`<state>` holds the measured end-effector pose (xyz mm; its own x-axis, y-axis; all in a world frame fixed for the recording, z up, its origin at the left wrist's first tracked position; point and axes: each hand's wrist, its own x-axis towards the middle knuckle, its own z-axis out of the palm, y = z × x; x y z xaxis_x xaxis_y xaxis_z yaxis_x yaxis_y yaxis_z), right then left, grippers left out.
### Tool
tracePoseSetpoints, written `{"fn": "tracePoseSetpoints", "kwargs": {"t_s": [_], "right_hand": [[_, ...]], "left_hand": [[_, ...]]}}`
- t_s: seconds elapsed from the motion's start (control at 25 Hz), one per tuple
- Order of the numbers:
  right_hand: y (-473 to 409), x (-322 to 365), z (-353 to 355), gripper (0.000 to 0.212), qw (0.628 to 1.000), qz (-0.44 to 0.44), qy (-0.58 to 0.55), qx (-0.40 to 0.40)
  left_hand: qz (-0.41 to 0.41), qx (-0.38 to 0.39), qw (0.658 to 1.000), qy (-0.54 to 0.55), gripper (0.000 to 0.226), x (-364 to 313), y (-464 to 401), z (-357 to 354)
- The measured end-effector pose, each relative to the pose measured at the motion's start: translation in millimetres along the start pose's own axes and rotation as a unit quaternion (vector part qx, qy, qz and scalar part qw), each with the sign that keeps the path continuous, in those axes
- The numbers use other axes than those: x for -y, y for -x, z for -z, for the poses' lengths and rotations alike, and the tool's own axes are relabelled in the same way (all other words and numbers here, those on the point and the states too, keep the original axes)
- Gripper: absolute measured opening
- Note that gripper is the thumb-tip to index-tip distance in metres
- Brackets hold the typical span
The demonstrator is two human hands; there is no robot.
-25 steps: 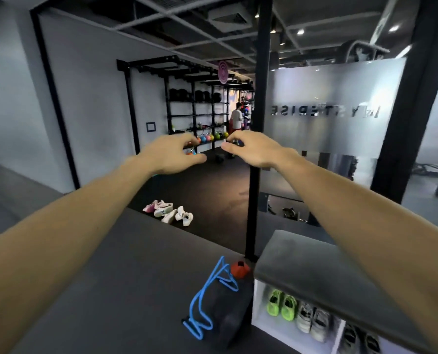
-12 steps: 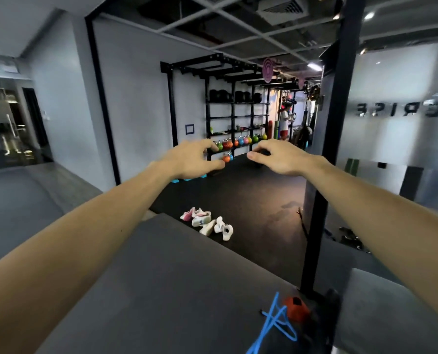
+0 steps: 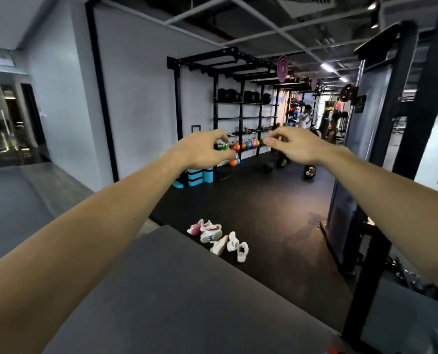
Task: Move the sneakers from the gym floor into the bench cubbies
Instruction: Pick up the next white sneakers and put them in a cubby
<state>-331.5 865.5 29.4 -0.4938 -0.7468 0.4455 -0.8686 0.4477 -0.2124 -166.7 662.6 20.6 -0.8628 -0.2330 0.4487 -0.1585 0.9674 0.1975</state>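
A small heap of sneakers lies on the black gym floor ahead: a pink pair [image 3: 197,228], a white pair with dark marks [image 3: 211,234] and more white shoes [image 3: 234,246]. Both my arms stretch forward at chest height, well above and short of the shoes. My left hand [image 3: 202,152] and my right hand [image 3: 294,146] hang with loosely curled fingers and hold nothing. The bench cubbies are out of view.
A grey raised platform [image 3: 177,297] fills the foreground between me and the shoes. A black post [image 3: 381,226] and a glass panel stand on the right. A black rack [image 3: 241,116] with kettlebells lines the far wall; a person stands far back.
The view has swung left and forward. The bench with its cubbies and the blue cord have dropped out of sight, and the sneakers now look nearer. Both hands keep the same empty pose.
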Motion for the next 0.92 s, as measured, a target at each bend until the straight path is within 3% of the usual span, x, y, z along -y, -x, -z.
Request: {"fn": "tracePoseSetpoints", "kwargs": {"t_s": [0.24,0.52,0.76,0.92], "right_hand": [[-152,-30,-66,0.05,0.999,-0.037,0.005,0.006],[-311,-105,-148,0.076,0.998,-0.063,-0.006,0.006],[-467,-188,-193,0.053,0.997,-0.073,0.001,-0.01],[-558,-236,-231,0.051,0.997,-0.075,0.014,-0.003]], "left_hand": [[-0.029,0.001,0.999,0.019,0.055,118,-147,-40],[-0.061,0.008,0.997,0.038,0.057,227,-314,-121],[-0.053,0.007,0.997,0.048,0.059,299,-463,-171],[-0.057,0.016,0.997,0.051,0.056,348,-557,-211]]}}
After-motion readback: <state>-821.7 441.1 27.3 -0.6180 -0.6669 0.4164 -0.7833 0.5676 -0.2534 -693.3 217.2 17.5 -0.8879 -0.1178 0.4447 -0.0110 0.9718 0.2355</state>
